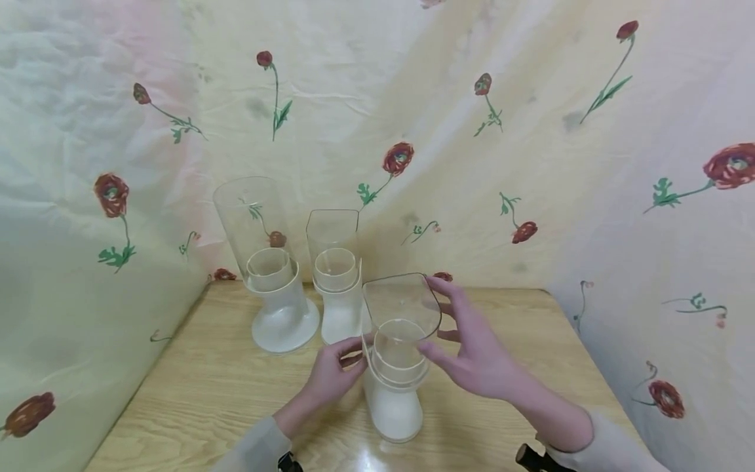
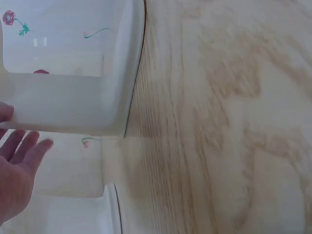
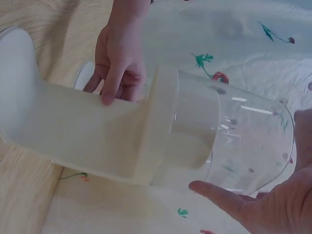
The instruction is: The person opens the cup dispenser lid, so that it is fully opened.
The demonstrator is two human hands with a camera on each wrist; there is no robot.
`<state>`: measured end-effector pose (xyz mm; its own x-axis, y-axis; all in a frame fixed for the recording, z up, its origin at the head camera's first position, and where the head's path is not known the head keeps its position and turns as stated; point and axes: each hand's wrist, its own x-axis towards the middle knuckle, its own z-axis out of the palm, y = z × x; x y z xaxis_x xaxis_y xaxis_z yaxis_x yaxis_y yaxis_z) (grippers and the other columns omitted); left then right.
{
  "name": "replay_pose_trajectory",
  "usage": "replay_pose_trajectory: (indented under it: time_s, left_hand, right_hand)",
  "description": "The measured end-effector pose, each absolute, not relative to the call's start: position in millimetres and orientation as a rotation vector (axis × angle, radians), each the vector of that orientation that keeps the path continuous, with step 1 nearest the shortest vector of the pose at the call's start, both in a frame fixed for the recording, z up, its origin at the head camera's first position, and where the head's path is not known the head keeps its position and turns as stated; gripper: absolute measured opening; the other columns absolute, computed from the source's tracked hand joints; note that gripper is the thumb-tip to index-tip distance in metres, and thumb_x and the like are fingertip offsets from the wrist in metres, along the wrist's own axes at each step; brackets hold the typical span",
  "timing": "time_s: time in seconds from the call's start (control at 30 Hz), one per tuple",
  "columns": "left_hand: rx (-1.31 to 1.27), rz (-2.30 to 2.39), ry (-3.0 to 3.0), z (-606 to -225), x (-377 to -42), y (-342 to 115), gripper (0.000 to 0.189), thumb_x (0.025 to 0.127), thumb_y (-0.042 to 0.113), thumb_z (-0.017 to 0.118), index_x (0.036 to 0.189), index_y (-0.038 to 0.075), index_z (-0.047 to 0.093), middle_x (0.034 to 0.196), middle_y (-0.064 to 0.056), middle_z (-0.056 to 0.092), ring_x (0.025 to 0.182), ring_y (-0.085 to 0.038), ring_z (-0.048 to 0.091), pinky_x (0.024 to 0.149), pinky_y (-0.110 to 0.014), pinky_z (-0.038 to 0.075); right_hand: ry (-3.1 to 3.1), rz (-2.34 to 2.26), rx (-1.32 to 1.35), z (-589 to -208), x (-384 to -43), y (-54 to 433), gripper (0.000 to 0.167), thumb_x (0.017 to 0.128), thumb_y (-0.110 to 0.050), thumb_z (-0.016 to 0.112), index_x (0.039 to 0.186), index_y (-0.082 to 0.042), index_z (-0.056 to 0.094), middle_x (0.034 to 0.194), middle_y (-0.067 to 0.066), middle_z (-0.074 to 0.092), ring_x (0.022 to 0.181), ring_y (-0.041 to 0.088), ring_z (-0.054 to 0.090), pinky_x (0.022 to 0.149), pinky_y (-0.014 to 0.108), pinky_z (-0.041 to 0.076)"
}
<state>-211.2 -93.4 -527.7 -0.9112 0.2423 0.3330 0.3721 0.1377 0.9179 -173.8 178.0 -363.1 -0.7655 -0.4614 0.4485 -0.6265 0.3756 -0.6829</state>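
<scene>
A white pedestal stand (image 1: 394, 413) carries a clear shade (image 1: 407, 292) with a dark rim line; an inner cup shows through it. My right hand (image 1: 480, 351) grips this shade from the right, fingers along its far side and thumb at the front. In the right wrist view, the thumb (image 3: 214, 195) lies at the shade's lower edge. My left hand (image 1: 333, 373) is at the stand's left side, below the collar. One digit touches the white body while the other fingers (image 2: 29, 151) stand off it in the left wrist view.
Two similar white stands with clear shades, a round-based one (image 1: 286, 328) and a narrower one (image 1: 342, 318), stand behind to the left. All are on a wood-grain table (image 1: 501, 419). A flower-printed cloth (image 1: 448, 131) encloses the back and sides.
</scene>
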Motion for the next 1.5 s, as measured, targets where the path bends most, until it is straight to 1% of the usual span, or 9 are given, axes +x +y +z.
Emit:
replay_pose_trajectory:
  time_s: [0.17, 0.33, 0.47, 0.63, 0.8, 0.93, 1.07, 1.33, 1.5]
  left_hand:
    - [-0.631, -1.907, -2.303, -526, -210, -93, 0.034, 0.098, -0.003, 0.069, 0.132, -0.004, 0.07, 0.129, -0.025, 0.074, 0.113, -0.038, 0.075, 0.093, -0.032, 0.065]
    - [-0.65, -1.87, -2.321, -522, -206, -96, 0.033, 0.096, 0.001, 0.075, 0.129, 0.0, 0.073, 0.127, -0.021, 0.076, 0.117, -0.038, 0.074, 0.094, -0.034, 0.066]
    - [-0.717, -1.875, -2.332, -519, -207, -97, 0.036, 0.098, 0.003, 0.073, 0.134, 0.002, 0.071, 0.134, -0.019, 0.074, 0.122, -0.036, 0.072, 0.095, -0.034, 0.065]
    - [-0.719, -1.899, -2.338, -518, -205, -97, 0.035, 0.098, 0.001, 0.071, 0.133, -0.002, 0.07, 0.129, -0.023, 0.074, 0.115, -0.028, 0.075, 0.091, -0.033, 0.066]
    - [-0.746, -1.876, -2.365, -514, -200, -99, 0.044, 0.094, 0.001, 0.076, 0.137, 0.0, 0.067, 0.138, -0.022, 0.07, 0.126, -0.038, 0.069, 0.098, -0.036, 0.065]
    - [-0.768, -1.869, -2.37, -511, -201, -101, 0.048, 0.093, -0.001, 0.076, 0.14, 0.0, 0.066, 0.143, -0.021, 0.067, 0.131, -0.044, 0.065, 0.098, -0.037, 0.064]
    - [-0.774, -1.904, -2.344, -513, -201, -101, 0.044, 0.095, -0.003, 0.072, 0.139, -0.004, 0.065, 0.14, -0.025, 0.068, 0.126, -0.043, 0.068, 0.094, -0.037, 0.066]
    - [-0.708, -1.926, -2.327, -510, -192, -99, 0.049, 0.093, -0.002, 0.075, 0.141, -0.003, 0.064, 0.144, -0.024, 0.066, 0.13, -0.043, 0.065, 0.096, -0.037, 0.065]
    - [-0.7, -1.983, -2.268, -509, -190, -98, 0.049, 0.094, -0.004, 0.073, 0.141, -0.005, 0.063, 0.143, -0.024, 0.066, 0.128, -0.021, 0.069, 0.094, -0.037, 0.066]
  right_hand:
    - [-2.447, 1.405, 0.993, -365, -176, 176, 0.075, 0.102, -0.003, 0.066, 0.165, -0.005, 0.024, 0.171, 0.023, 0.031, 0.144, 0.054, 0.049, 0.092, 0.041, 0.067]
    - [-2.447, 1.488, 1.053, -367, -180, 184, 0.065, 0.106, 0.002, 0.056, 0.163, -0.003, 0.027, 0.17, 0.022, 0.033, 0.147, 0.049, 0.047, 0.1, 0.038, 0.064]
    - [-2.464, 1.492, 1.025, -365, -180, 185, 0.059, 0.109, -0.006, 0.054, 0.163, -0.004, 0.03, 0.167, 0.019, 0.038, 0.141, 0.044, 0.052, 0.103, 0.035, 0.062]
    - [-2.473, 1.498, 1.016, -365, -184, 184, 0.057, 0.111, -0.009, 0.051, 0.164, -0.006, 0.032, 0.166, 0.019, 0.041, 0.137, 0.037, 0.054, 0.103, 0.031, 0.06]
    - [-2.472, 1.512, 1.041, -362, -188, 191, 0.054, 0.111, -0.006, 0.047, 0.163, -0.006, 0.035, 0.165, 0.017, 0.044, 0.14, 0.02, 0.056, 0.106, 0.027, 0.057]
    - [-2.507, 1.489, 1.02, -358, -187, 194, 0.053, 0.111, -0.01, 0.05, 0.162, -0.014, 0.037, 0.159, 0.013, 0.049, 0.135, 0.011, 0.058, 0.102, 0.029, 0.059]
    - [-2.516, 1.52, 1.04, -356, -189, 192, 0.053, 0.111, -0.011, 0.051, 0.162, -0.016, 0.038, 0.155, 0.014, 0.051, 0.133, 0.03, 0.059, 0.098, 0.033, 0.062]
    - [-2.534, 1.577, 1.098, -348, -193, 197, 0.05, 0.113, -0.013, 0.045, 0.162, -0.008, 0.036, 0.161, 0.018, 0.048, 0.139, 0.033, 0.059, 0.099, 0.032, 0.061]
    - [-2.556, 1.576, 1.081, -344, -194, 198, 0.05, 0.112, -0.012, 0.049, 0.161, -0.008, 0.038, 0.159, 0.018, 0.049, 0.139, 0.048, 0.056, 0.098, 0.034, 0.062]
